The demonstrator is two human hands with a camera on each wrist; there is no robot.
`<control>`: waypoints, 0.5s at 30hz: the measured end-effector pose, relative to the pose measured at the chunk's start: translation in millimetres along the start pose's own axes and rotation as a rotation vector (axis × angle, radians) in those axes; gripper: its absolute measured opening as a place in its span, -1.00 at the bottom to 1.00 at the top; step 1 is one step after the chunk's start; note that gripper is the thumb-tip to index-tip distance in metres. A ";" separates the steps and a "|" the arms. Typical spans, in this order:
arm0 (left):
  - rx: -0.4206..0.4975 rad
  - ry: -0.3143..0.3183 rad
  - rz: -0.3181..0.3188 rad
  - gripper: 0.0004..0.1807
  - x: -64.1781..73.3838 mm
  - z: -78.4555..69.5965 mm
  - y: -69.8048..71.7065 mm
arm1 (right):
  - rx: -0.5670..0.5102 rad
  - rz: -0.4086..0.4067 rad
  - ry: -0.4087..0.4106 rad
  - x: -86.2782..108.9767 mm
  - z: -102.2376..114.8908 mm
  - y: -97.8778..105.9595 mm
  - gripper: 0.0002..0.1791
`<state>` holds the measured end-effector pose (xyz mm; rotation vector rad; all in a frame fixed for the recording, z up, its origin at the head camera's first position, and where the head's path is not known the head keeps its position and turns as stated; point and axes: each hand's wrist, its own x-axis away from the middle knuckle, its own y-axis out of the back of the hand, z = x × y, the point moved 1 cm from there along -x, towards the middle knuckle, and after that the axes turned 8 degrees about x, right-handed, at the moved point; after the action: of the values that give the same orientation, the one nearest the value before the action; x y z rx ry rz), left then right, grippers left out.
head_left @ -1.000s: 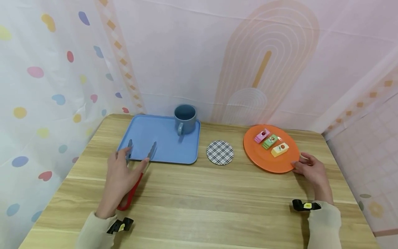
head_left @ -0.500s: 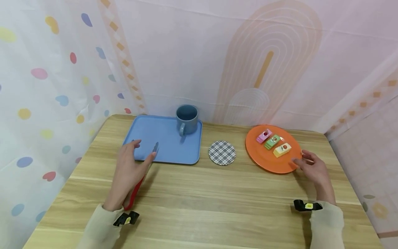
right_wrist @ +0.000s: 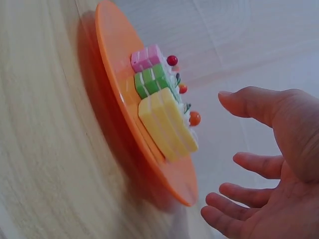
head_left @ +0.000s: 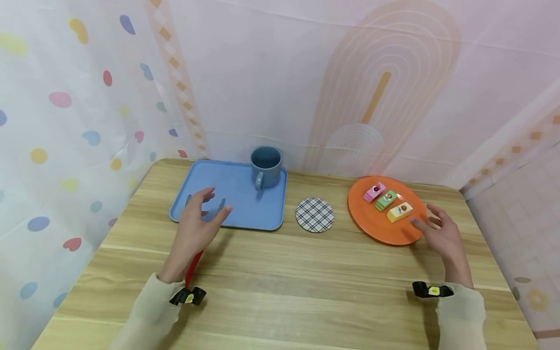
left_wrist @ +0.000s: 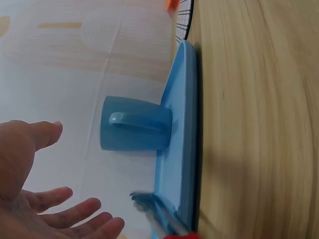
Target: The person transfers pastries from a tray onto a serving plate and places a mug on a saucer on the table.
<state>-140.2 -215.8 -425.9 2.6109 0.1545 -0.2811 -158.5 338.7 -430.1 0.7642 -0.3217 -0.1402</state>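
My left hand is raised with fingers spread over a pair of tongs. The tongs' red handle shows beneath the wrist; their metal ends lean on the near edge of a blue tray. A blue-grey mug stands at that tray's back right corner. On the right, my right hand hovers with loose fingers by the rim of an orange plate, holding nothing. Three toy cake slices sit on it in a row: pink, green and yellow.
Between tray and plate lies a round checked coaster. A patterned cloth hangs along the back of the wooden table and down both sides.
My left hand has risen off the tongs and shifted right, its fingers spreading. My right hand has lifted slightly from the plate's rim. The head view has turned a little left.
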 end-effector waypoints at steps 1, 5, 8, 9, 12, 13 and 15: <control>0.012 -0.002 -0.001 -0.21 -1.1 0.6 -1.5 | 0.005 -0.004 0.009 0.7 1.4 -0.3 0.03; 0.048 -0.006 -0.002 -0.25 -5.9 2.0 -6.7 | 0.011 -0.022 0.051 3.6 8.3 -3.3 0.04; 0.074 -0.005 0.005 -0.26 -9.2 2.3 -9.8 | 0.018 -0.031 0.085 5.2 14.7 -6.4 0.02; 0.084 -0.005 0.007 -0.26 -10.2 2.2 -10.7 | 0.023 -0.030 0.097 5.5 16.7 -7.5 0.02; 0.116 -0.003 0.022 -0.26 -12.6 2.5 -14.3 | 0.040 -0.029 0.129 6.3 21.9 -10.6 0.03; 0.123 -0.001 0.025 -0.26 -13.2 2.7 -15.6 | 0.047 -0.031 0.138 6.8 23.5 -12.0 0.04; 0.134 0.002 0.026 -0.26 -14.3 3.2 -18.3 | 0.047 -0.035 0.159 8.4 26.2 -14.9 0.05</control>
<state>-157.6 -202.3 -434.0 2.7438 0.1059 -0.2884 -159.5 308.8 -420.9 0.8229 -0.1613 -0.1044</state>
